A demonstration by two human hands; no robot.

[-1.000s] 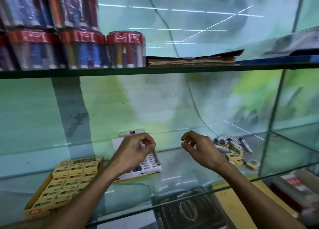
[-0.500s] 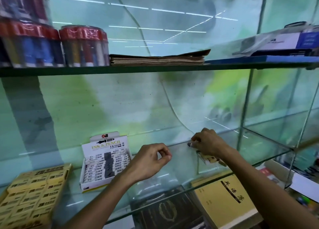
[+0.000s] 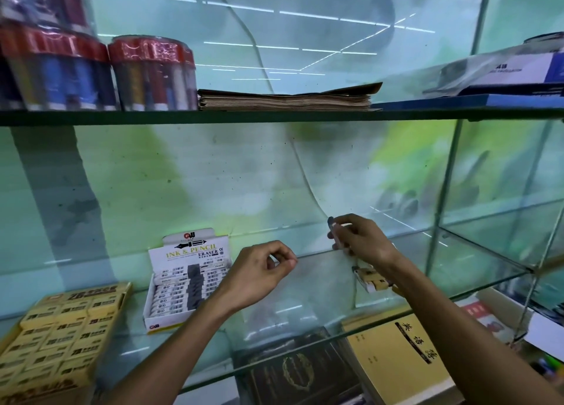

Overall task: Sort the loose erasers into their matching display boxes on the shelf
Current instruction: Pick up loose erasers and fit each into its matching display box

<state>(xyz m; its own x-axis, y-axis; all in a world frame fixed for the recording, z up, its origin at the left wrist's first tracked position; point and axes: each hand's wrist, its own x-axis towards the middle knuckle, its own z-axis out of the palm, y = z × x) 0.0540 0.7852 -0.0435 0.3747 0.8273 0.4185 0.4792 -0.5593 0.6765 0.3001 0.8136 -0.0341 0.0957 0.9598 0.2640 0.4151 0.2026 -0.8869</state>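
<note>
The glass shelf (image 3: 305, 285) runs under both hands. To the far left of the left hand (image 3: 259, 272), at the shelf's near edge, lies the yellow display box (image 3: 58, 334), packed with rows of yellow-wrapped erasers. Just left of that hand, partly behind its wrist, stands the white display box (image 3: 180, 285), its upright card reading "INK & PENCIL ERASER" and its tray holding rows of white-and-grey erasers. Below the shelf, under the right forearm, a yellow book (image 3: 399, 365) with dark characters lies flat, and a dark book (image 3: 299, 371) with a gold wreath sits under the gap between the arms.

The left hand hovers above the glass with fingers curled in toward the thumb; whether anything is pinched there cannot be told. The right hand (image 3: 363, 240) is raised off the shelf, its fingers and thumb gripping a slim white-and-grey eraser (image 3: 334, 232) that stands nearly upright at its fingertips. Directly beneath the right wrist, a few loose erasers (image 3: 370, 278) lie on the glass, mostly hidden by the arm.
</note>
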